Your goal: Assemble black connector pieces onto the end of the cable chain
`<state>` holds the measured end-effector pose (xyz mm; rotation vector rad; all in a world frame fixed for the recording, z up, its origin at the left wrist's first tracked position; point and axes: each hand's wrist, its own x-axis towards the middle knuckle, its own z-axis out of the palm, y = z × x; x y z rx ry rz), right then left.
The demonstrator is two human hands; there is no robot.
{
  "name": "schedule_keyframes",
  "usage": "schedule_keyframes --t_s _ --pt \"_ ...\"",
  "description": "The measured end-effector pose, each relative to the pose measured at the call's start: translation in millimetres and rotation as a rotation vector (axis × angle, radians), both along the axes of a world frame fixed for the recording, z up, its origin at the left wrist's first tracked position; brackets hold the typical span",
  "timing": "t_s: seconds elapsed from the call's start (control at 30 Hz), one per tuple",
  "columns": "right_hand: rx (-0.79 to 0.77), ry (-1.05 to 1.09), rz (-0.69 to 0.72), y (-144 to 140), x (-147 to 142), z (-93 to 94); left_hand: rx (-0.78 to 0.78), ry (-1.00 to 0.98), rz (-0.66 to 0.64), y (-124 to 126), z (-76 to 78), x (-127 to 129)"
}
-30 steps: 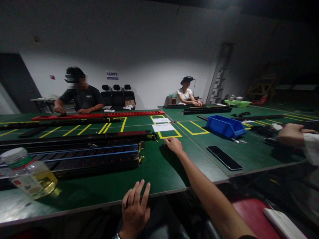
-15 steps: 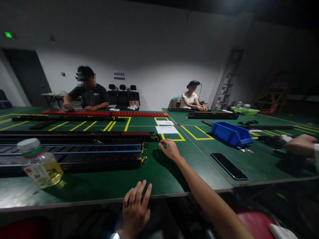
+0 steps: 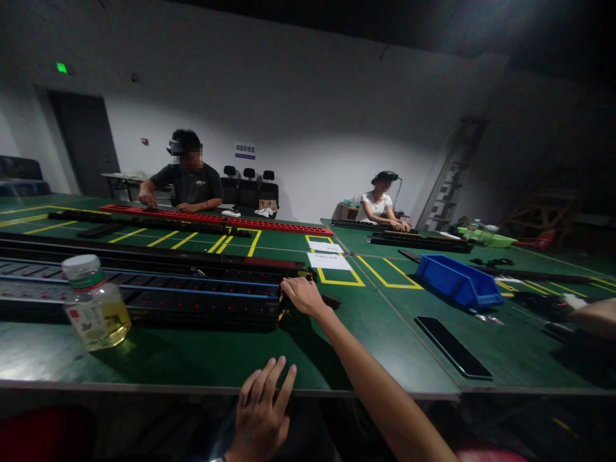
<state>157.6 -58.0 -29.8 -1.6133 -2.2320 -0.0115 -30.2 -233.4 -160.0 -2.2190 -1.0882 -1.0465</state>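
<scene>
My left hand [image 3: 262, 410] rests at the near table edge with its fingers spread, holding nothing. Stretched forward over the table, my right hand [image 3: 304, 296] is at the right end of a long black housing [image 3: 202, 310] with blue strips and rows of small red dots. Its fingers are bent together against that end, where yellow wire ends show. What lies under the fingertips is hidden. Just right of this hand sits a small black block [image 3: 331, 300]. Behind the housing runs another long black bar [image 3: 144, 255].
A bottle of yellow drink [image 3: 96, 308] stands at the left, in front of the housing. To the right are a blue bin [image 3: 457, 282] and a phone [image 3: 453, 346]. Two people work across the green table [image 3: 380, 346], near a red rail [image 3: 216, 221]. Another person's arm [image 3: 597, 317] enters at right.
My right hand has moved left, from beside the housing onto its end. The small black block now shows beside it. My left hand stays at the edge; the view has shifted slightly.
</scene>
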Motion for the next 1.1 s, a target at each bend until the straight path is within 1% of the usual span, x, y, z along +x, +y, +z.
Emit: schedule_keyframes --t_s 0.07,0.13,0.23,0.3,0.4,0.5,0.6,0.67,0.77,0.93,1.1 --pt "0.035 0.003 -0.028 -1.2 0.3 -3.7 -0.001 0.007 0.008 -0.1 -0.6 0.2" --pt "0.047 0.061 -0.070 -0.7 3.2 -6.6 -0.007 0.006 0.003 -0.3 -0.4 0.3" --pt "0.040 0.271 -0.207 4.4 15.3 -7.1 -0.019 -0.013 -0.014 -0.7 1.4 0.4" --pt "0.073 0.460 -0.324 9.2 30.0 -5.2 -0.021 -0.023 -0.023 -0.8 2.6 0.5" --pt "0.174 0.703 -0.478 14.5 59.5 -2.4 -0.018 -0.025 -0.027 -0.2 3.0 0.7" --pt "0.274 0.811 -0.656 16.0 89.9 -3.5 -0.001 -0.032 -0.027 1.3 1.7 1.2" --pt "0.308 0.835 -0.757 16.9 111.9 -9.0 0.005 -0.057 -0.048 3.3 0.6 2.0" --pt "0.289 0.833 -0.793 18.8 120.1 -13.7 -0.002 -0.082 -0.064 4.2 0.9 2.5" --pt "0.224 0.843 -0.822 23.5 124.8 -20.5 -0.012 -0.109 -0.071 4.0 2.9 3.0" --pt "0.078 0.820 -0.807 29.7 125.8 -29.2 -0.027 -0.094 -0.059 1.9 5.5 2.5" --pt "-0.029 0.752 -0.800 28.0 129.4 -34.8 -0.034 -0.089 -0.040 2.1 3.0 2.3"
